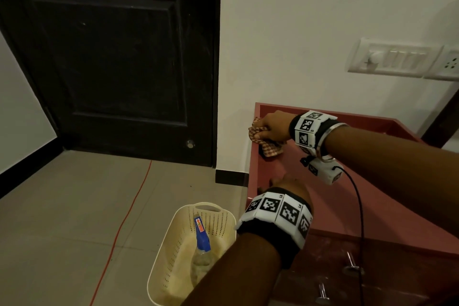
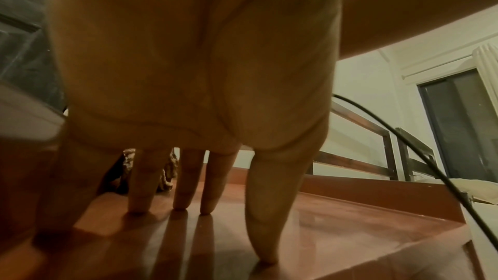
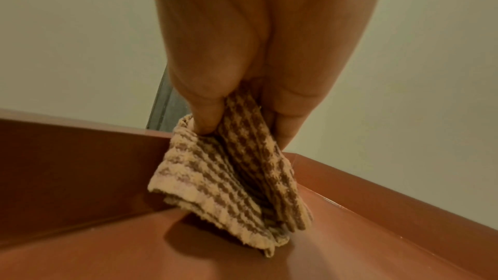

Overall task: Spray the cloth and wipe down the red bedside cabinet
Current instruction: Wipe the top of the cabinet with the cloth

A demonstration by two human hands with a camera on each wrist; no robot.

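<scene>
Nearest, on the tiled floor, a cream perforated plastic basket (image 1: 173,238) holds the clear spray bottle with blue trigger head (image 1: 201,243), set down and untouched; spraying is therefore judged complete, though no dampness can be made out on the fabric. Next, the left hand (image 2: 194,84) rests with fingers spread and straight, fingertips (image 2: 138,208) propped on the glossy top of the red bedside cabinet (image 1: 323,196), holding nothing. Farther, at the back-left corner against the raised rim, the right hand (image 1: 274,126) pinches the bunched brown-and-cream checked cloth (image 3: 231,180), whose lower folds touch the surface. Wiping is judged under way. How much of the top is already wiped cannot be told. The drawer front with metal handles (image 1: 350,264) is cut off, and the cabinet's sides are hidden.
</scene>
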